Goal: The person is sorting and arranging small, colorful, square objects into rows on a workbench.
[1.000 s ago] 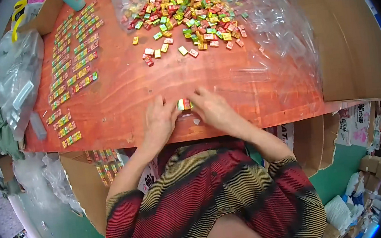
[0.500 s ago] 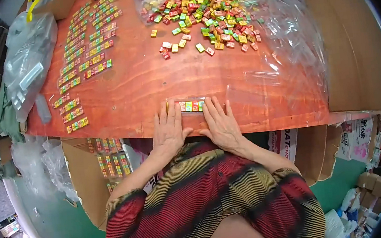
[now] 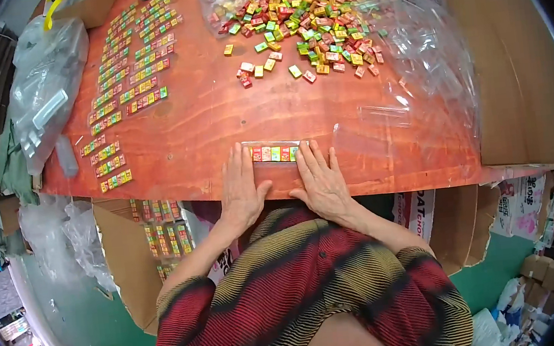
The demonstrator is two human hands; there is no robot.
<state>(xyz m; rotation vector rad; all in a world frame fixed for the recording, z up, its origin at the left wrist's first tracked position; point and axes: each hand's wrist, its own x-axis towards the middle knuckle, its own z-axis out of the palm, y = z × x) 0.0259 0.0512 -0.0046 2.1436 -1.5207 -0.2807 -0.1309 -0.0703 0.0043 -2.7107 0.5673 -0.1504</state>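
Near the table's front edge lies a short row of small coloured boxes (image 3: 276, 153), red, white, yellow and green, in what looks like a clear plastic sleeve. My left hand (image 3: 241, 191) lies flat at the row's left end, fingers stretched out and pointing away from me. At the right end my right hand (image 3: 324, 183) also lies flat, its fingertips touching the row or its sleeve. Both thumbs point inward. Neither hand grips anything.
A heap of loose small boxes (image 3: 315, 17) covers the far middle. Rows of packed boxes (image 3: 139, 86) line the left. Clear plastic sleeves (image 3: 386, 115) and film (image 3: 435, 41) lie right, beside a cardboard box (image 3: 516, 67). A clear bag (image 3: 45, 89) hangs at the left edge.
My left hand has shifted a little left, its fingers now straighter, and more of the row's left end shows. My right hand has stayed nearly in place.
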